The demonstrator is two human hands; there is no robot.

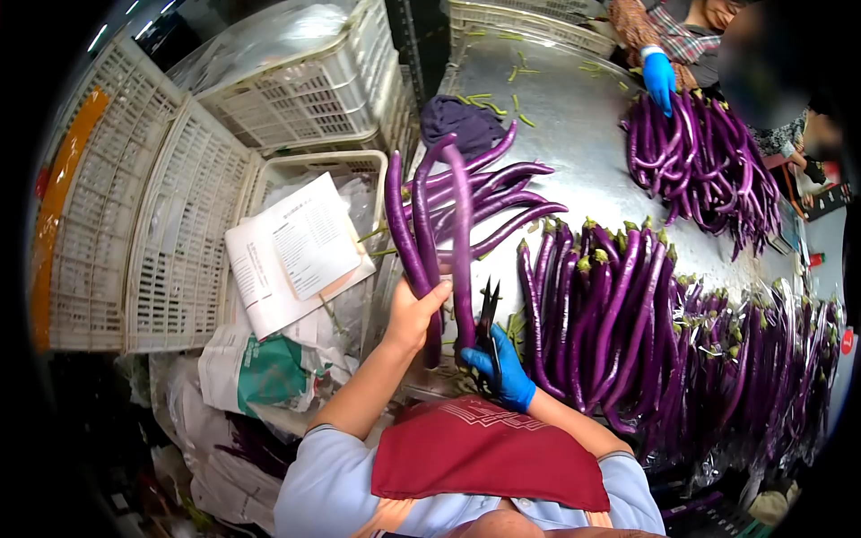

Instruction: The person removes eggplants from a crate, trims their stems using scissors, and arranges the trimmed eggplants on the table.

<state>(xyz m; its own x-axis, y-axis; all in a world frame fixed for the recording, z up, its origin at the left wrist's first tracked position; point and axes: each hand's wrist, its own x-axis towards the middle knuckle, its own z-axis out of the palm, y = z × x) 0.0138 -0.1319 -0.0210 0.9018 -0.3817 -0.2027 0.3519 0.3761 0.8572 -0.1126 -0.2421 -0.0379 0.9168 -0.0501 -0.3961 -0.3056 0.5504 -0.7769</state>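
Observation:
My bare left hand [417,312] is closed around long purple eggplants [406,229] standing upright in its grip. In my blue-gloved right hand [508,372] is a pair of black scissors [489,314], blades pointing up and slightly apart. Another eggplant [462,238], smeared by motion, rises between the hands; its lower end meets the right glove's fingers, and I cannot tell which hand supports it. Just beyond, several loose eggplants [502,202] lie on the metal table [574,134]. A row of eggplants [601,314] lies right of the scissors, green stems pointing away from me.
Bagged eggplants [753,377] lie at the right. Across the table, a co-worker's blue-gloved hand [659,81] touches an eggplant heap [700,161]. A dark cloth [459,128] and cut stems lie at the table's far left. White crates [287,90] and papers [300,242] stand left.

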